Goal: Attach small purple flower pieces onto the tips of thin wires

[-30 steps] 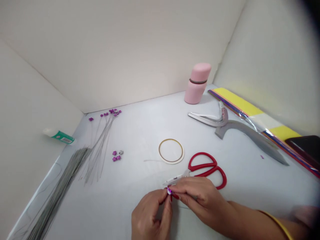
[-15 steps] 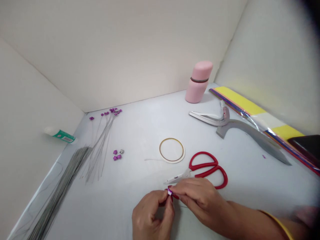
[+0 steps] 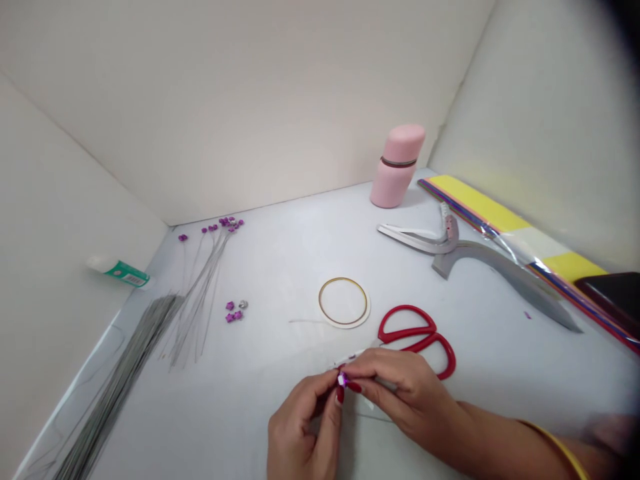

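Observation:
Between the fingertips of both hands is a small purple paper star point(image 3: 343, 380), its white side showing. My left hand point(image 3: 306, 427) pinches it from the left with thumb and forefinger. From the right, the fingertips of my right hand point(image 3: 403, 390) press on it too. Red-handled scissors point(image 3: 407, 323) lie just behind my right hand, which covers part of their blades. A thin wire runs on the table under the right hand. Left of centre sit several loose purple stars point(image 3: 234, 317) and one silver star point(image 3: 243, 304).
A tape roll point(image 3: 321, 303) lies behind my hands. At the left are a bundle of thin wires point(image 3: 125, 373), star-tipped wires point(image 3: 205, 293) and a green-white tube point(image 3: 125, 272). To the right are a pink bottle point(image 3: 395, 180), a grey glue gun point(image 3: 510, 273) and packed coloured paper strips point(image 3: 500, 213).
The star has turned slightly in my fingers, showing more of a white face. My right hand has shifted a little and now covers more of the scissor blades.

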The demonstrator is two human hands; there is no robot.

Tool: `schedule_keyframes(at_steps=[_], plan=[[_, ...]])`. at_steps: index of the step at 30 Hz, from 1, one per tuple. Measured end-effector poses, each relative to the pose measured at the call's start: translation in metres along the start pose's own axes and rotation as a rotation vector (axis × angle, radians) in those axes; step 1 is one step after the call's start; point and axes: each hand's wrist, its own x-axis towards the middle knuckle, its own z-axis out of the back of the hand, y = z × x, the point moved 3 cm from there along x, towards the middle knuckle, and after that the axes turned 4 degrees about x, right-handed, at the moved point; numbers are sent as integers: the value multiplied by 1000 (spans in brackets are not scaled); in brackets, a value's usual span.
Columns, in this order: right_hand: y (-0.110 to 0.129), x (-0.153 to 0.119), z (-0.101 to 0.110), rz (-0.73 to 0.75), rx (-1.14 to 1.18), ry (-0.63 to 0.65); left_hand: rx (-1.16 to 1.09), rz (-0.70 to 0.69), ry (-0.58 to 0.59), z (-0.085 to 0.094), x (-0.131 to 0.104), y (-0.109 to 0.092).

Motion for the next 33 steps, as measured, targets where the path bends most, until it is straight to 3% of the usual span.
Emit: schedule_keyframes(at_steps=[5,12,18,26,33], plan=[[-2,-1,-1,-85,22,9,-253,189,33,-4,0,5],[-3,2,-1,-173,106,4,-193,81,-55,-2,-1,4],[-5,2,-4,-300,250,-26,-256,75,3,-2,1,1],[-4,0,-4,-321,279,-26,-533,430,68,-7,5,7],[-10,-2,-13,-537,749,-4,-571,336,118,-9,5,1]])
